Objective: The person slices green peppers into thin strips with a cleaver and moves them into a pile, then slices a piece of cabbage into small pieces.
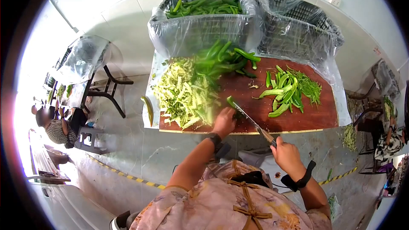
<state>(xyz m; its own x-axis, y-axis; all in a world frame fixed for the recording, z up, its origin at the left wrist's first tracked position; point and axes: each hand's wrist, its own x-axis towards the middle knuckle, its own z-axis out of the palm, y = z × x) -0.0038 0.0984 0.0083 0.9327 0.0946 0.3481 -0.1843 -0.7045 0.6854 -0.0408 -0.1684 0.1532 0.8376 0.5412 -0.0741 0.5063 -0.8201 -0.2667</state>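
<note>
Green pepper [230, 101] is pinned to the reddish cutting board [306, 119] by the curled left hand [224, 121]. A knife [251, 121] is gripped in the closed right hand [287, 155], its blade against the pepper. Whole peppers [204, 6] are heaped in the plastic-lined crate [191, 34] behind.

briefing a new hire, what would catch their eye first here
First, the pale heap of green shreds on the left of the reddish cutting board, with whole green peppers piled behind it. At the board's near edge the left hand pins a pepper while the right hand holds a knife across it.
</note>
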